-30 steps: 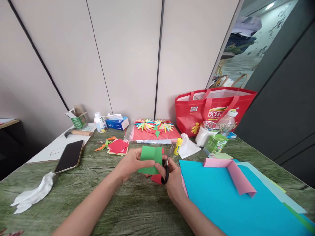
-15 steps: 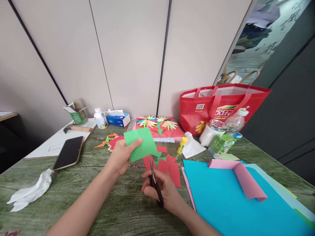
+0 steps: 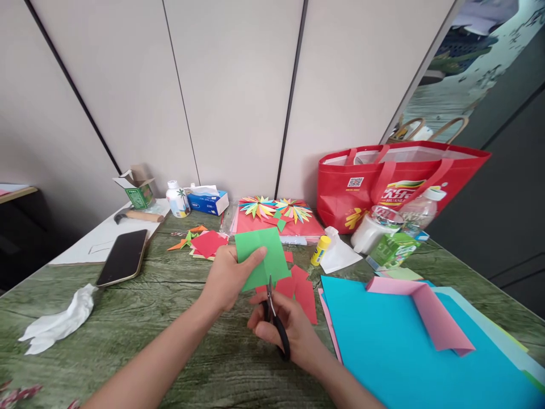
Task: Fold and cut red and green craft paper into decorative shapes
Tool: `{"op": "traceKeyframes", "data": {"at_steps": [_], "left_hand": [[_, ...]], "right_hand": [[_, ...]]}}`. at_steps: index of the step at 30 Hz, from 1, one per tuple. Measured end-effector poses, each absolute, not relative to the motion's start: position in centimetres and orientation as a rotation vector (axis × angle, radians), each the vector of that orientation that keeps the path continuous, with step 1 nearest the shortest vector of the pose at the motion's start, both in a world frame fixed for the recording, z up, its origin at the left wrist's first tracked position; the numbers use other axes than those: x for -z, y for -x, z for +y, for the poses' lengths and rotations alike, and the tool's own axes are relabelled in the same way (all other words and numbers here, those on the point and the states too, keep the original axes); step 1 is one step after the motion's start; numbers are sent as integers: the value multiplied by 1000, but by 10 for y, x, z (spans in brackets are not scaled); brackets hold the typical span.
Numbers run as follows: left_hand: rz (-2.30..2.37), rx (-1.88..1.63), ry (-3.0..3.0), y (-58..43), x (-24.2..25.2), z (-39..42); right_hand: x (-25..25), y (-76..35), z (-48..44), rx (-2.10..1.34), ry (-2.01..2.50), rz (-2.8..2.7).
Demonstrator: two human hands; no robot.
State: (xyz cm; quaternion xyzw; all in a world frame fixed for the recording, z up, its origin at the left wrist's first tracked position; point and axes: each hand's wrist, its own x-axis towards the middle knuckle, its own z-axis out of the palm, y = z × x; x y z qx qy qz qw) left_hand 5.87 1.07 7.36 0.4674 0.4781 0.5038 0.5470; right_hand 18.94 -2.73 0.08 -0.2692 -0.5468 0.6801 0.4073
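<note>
Between the thumb and fingers of my left hand [image 3: 230,275] is a square of green paper [image 3: 259,250] with a crease down it. My right hand [image 3: 292,324] grips black-handled scissors [image 3: 276,324], their tips pointing up at the paper's lower edge. Whether the blades have cut into it, I cannot tell. Red paper pieces [image 3: 305,298] lie on the table behind the scissors. Farther back, folded paper fans [image 3: 258,208] in many colours rest on a red packet [image 3: 255,227].
Blue paper sheets [image 3: 383,341] with a folded pink strip [image 3: 436,321] lie at the right. A yellow glue stick [image 3: 320,251] stands near a red bag [image 3: 340,199]. At left are a phone [image 3: 123,258], a hammer [image 3: 142,216] and a crumpled tissue [image 3: 59,324].
The green paper has come down to the scissors' tips, and its crease now shows. Both hands sit slightly farther right in view, which has shifted a little.
</note>
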Motion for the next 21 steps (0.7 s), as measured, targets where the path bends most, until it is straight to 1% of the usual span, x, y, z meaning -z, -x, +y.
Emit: {"op": "traceKeyframes", "data": {"at_steps": [13, 21], "left_hand": [[1257, -1145, -1312, -57, -75, 7], [1297, -1141, -1327, -59, -78, 5]], "right_hand": [[-5, -191, -28, -1652, 703, -1436], [-4, -190, -27, -1606, 740, -1461]]}}
